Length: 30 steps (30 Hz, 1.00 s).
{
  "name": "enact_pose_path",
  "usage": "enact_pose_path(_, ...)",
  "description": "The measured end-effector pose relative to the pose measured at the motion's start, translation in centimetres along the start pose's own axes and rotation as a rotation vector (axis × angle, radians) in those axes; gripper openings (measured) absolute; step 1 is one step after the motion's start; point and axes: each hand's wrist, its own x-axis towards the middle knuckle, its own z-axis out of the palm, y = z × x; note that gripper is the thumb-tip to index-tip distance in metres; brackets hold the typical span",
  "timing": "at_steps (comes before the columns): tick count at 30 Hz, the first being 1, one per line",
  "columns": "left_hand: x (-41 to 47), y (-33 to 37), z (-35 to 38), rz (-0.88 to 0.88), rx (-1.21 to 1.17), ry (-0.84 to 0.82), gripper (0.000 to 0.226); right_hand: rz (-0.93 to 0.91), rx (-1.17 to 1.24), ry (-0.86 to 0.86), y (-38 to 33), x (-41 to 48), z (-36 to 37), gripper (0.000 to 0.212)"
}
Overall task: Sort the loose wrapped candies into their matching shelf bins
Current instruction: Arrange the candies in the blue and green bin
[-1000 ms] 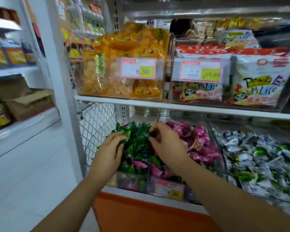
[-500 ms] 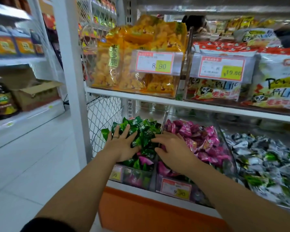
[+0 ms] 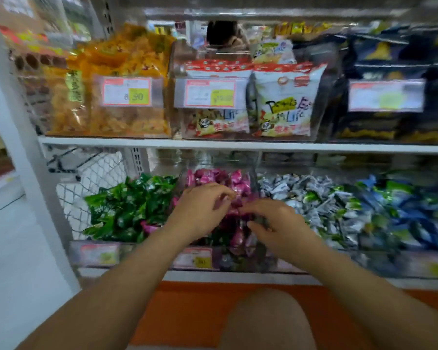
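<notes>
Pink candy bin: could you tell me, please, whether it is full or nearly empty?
Full: the pink candy bin is heaped with pink candies above its clear front wall.

Lower shelf: candy bins in a row; left hand and right hand over the second bin; snack bags above.

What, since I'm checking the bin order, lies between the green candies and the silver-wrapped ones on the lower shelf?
The pink candies are heaped between the green candies and the silver candies, as the head view shows.
</notes>
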Motion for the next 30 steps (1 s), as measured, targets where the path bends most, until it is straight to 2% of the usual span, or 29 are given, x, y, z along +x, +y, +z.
enact_pose_path(5, 3.3, 8.3, 5.3, 0.132, -0.160, -0.088, 0.025, 0.205, 0.014, 0.074, 6.1, -6.8, -3.9, 0.034)
enact_pose_path(10, 5.5, 15.6, 10.4, 0.205, -0.172, -0.185, 0.027, 0.380, -0.007, 0.144, 12.5, -13.0, -6.9, 0.029)
enact_pose_path(15, 7.8, 20.2, 14.2, 0.254, -0.223, -0.210, 0.027, 0.568, 0.112, 0.267, 18.6, -17.8, -9.9, 0.026)
enact_pose_path(18, 9.5, 21.6, 16.1, 0.250, -0.252, -0.197, 0.026, 0.618, 0.172, 0.301, 21.7, -19.1, -10.8, 0.025)
enact_pose_path(22, 11.8, 22.0, 18.4, 0.236, -0.280, -0.139, 0.023, 0.629, 0.149, 0.181, 25.1, -18.4, -10.9, 0.033)
enact_pose_path(25, 13.3, 21.5, 19.5, 0.234, -0.293, -0.073, 0.022, 0.597, 0.078, 0.079, 26.9, -16.6, -11.0, 0.030)
enact_pose_path(28, 14.4, 21.0, 20.1, 0.239, -0.279, -0.055, 0.024, 0.631, 0.118, -0.151, 28.2, -14.6, -11.8, 0.030)
enact_pose_path(30, 15.0, 20.9, 20.3, 0.247, -0.266, -0.050, 0.025, 0.717, 0.229, -0.316, 28.8, -13.2, -12.5, 0.035)
